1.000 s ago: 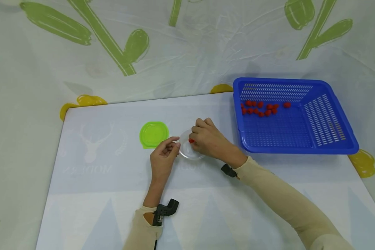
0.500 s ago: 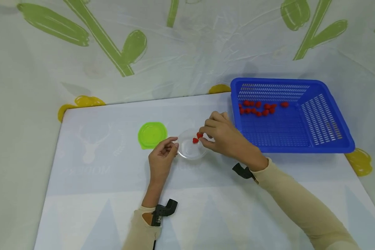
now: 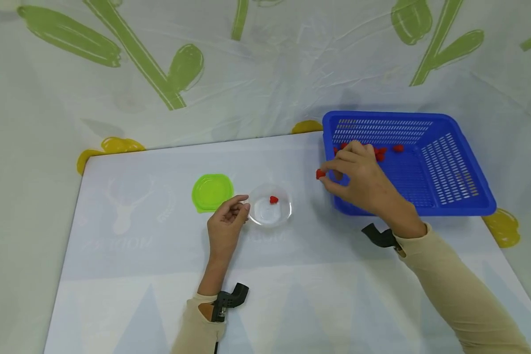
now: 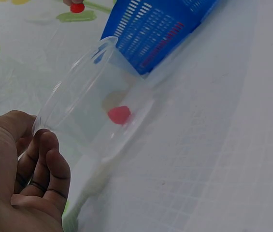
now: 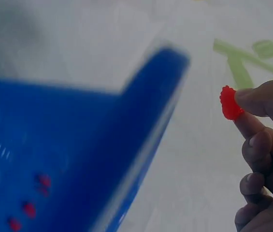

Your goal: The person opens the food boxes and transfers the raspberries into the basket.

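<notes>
A clear round plastic bowl stands on the table, one red raspberry lying inside it. My left hand pinches the bowl's rim between thumb and fingers, which the left wrist view shows close up. Between the thumb and a finger of my right hand is another raspberry, its bumpy surface plain in the right wrist view. That hand is over the left edge of a blue basket. Several more raspberries lie in the basket, some of them hidden by the hand.
A bright green lid lies flat on the white-covered table, left of the bowl and just beyond my left hand. Behind the table's far edge hangs a pale sheet with printed green plants.
My right hand has moved from over the bowl rightward to the basket's left edge, carrying a raspberry. One raspberry has come into view inside the bowl. The left hand stays at the rim.
</notes>
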Motion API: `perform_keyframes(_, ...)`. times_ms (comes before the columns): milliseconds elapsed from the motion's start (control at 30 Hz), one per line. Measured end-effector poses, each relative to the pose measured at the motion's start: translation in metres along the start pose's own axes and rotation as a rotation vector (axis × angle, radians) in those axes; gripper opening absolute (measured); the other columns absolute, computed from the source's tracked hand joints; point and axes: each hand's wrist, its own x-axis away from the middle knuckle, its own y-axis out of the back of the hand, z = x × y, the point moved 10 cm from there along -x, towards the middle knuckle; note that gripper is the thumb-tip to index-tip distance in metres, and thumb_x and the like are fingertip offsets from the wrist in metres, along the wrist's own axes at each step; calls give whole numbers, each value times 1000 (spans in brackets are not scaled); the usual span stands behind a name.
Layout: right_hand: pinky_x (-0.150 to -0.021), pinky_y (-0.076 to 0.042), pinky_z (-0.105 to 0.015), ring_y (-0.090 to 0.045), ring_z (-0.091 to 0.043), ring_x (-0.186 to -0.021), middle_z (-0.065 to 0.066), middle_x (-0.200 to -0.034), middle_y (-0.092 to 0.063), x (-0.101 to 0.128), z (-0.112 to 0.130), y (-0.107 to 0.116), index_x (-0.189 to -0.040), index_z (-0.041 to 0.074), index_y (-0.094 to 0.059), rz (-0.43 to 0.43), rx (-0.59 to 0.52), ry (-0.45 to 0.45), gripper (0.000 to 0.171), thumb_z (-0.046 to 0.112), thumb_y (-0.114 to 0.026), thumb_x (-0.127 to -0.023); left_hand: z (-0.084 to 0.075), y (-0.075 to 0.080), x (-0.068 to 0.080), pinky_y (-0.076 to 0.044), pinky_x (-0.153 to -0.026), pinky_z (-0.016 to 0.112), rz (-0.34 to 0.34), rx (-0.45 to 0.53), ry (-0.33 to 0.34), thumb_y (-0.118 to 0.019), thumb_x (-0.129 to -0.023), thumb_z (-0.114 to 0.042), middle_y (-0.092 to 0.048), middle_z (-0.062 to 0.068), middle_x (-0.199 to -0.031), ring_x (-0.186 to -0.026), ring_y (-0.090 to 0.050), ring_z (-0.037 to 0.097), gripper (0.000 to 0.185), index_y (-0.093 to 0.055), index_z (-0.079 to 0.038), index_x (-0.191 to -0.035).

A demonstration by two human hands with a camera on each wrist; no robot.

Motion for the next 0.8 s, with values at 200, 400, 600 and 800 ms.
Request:
perform_keyframes(200,-71,-22,-44,-40,-24,-82,-2,-70,-56,9,-34,23,-85,5,-75,2,8,-118,19,-1,-87,-71,-5,1,0,-53,-66,17,0,10,-5,-68,-91,6,-62,24,-89,-73,-60,21,23,-68,10,-114)
perform_keyframes(400,-71,-22,-45,-41,-26,-81,-5,-69,-57,12,-63,41,-84,2,-75,19,71,-200,15,0,-86,-74,-4,2,1,-53,-66,17,-6,12,3,-68,-91,6,-62,24,-89,-73,-60,18,23,-67,11,-114)
perform_keyframes(600,-76,-26,-50,-44,-29,-89,-7,-73,-60,22,-101,47,-91,2,-77,100,115,-356,12,3,-83,-80,-3,1,1,-53,-66,17,-7,11,21,-68,-92,5,-62,23,-89,-73,-61,17,23,-68,10,-115)
perform_keyframes(800,-78,-24,-52,-43,-33,-94,-7,-75,-59,38,-141,45,-97,3,-77,207,144,-484,13,11,-79,-86,-1,0,1,-53,-66,17,-6,-11,28,-69,-92,3,-62,20,-88,-72,-60,15,23,-68,8,-115)
